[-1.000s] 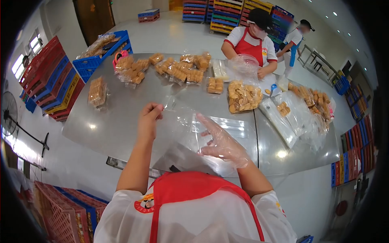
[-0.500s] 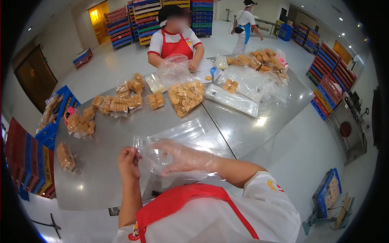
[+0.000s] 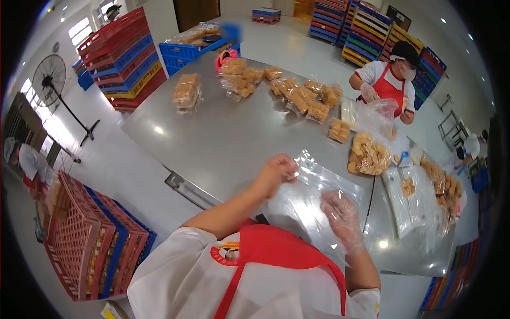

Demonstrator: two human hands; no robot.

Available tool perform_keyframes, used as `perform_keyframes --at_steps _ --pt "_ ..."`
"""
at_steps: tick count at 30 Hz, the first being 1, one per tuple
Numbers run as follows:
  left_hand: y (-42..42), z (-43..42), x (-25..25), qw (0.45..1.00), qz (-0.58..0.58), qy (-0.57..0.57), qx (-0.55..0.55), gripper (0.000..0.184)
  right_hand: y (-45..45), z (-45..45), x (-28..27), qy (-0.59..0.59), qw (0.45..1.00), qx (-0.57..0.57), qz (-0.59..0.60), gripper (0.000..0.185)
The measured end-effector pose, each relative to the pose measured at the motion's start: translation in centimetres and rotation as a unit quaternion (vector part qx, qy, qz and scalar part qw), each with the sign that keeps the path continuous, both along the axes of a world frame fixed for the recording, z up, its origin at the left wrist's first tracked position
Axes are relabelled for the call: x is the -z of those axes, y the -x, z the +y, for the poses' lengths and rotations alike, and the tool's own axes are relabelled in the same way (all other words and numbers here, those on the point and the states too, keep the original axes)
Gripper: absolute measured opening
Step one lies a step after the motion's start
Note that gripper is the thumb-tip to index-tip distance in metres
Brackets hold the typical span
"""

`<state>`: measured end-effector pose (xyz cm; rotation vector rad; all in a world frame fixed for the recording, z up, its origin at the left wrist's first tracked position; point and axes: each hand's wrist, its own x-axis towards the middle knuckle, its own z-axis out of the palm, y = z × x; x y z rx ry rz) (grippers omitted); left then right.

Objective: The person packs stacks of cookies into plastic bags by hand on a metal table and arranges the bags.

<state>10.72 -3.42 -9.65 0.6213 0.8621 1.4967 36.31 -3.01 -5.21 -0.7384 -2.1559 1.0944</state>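
My bare left hand point(image 3: 275, 174) is closed, its thumb and fingers pinching the edge of a clear plastic bag point(image 3: 313, 178) above the steel table point(image 3: 212, 143). My right hand point(image 3: 341, 215) wears a clear plastic glove and has its fingers curled beside the bag. Whether anything is in that hand is hidden by the shiny plastic. Beyond my hands lie a large bag of flat biscuits point(image 3: 367, 154) and a small biscuit pack point(image 3: 338, 130).
Packed biscuits point(image 3: 303, 95) line the far table side; long clear sleeves point(image 3: 396, 202) lie at right. A co-worker point(image 3: 390, 85) stands across the table. Crates point(image 3: 125, 58) and a fan point(image 3: 49, 80) stand left, another person point(image 3: 32, 170) beside more crates point(image 3: 79, 234).
The view has swung left, bringing the fan and a person at the left edge into sight. My right hand has moved away from my left, and its spread fingers have curled.
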Motion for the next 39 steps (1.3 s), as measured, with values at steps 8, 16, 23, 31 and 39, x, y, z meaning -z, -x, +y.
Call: perform_keyframes --at_steps 8,16,23,31,39 --pt "1.0 -0.8 2.0 0.999 0.031 -0.031 0.024 0.015 3.4 1.1 0.3 0.039 0.992 -0.044 -0.113 0.076" --pt "1.4 -1.4 2.3 1.0 -0.003 0.009 0.017 0.015 5.0 3.8 5.5 -0.014 0.988 -0.116 -0.101 0.08" --pt "1.8 -0.7 2.4 1.0 0.005 0.01 0.019 0.016 6.5 1.8 1.6 0.068 0.996 -0.056 0.002 0.063" --pt "1.6 -0.8 3.5 0.994 0.02 -0.058 0.09 0.015 6.5 0.3 -0.2 0.089 0.995 -0.038 -0.016 0.078" --pt "1.8 -1.2 3.3 0.987 0.038 -0.068 0.142 0.017 5.3 1.2 1.5 0.073 0.991 -0.11 -0.034 0.073"
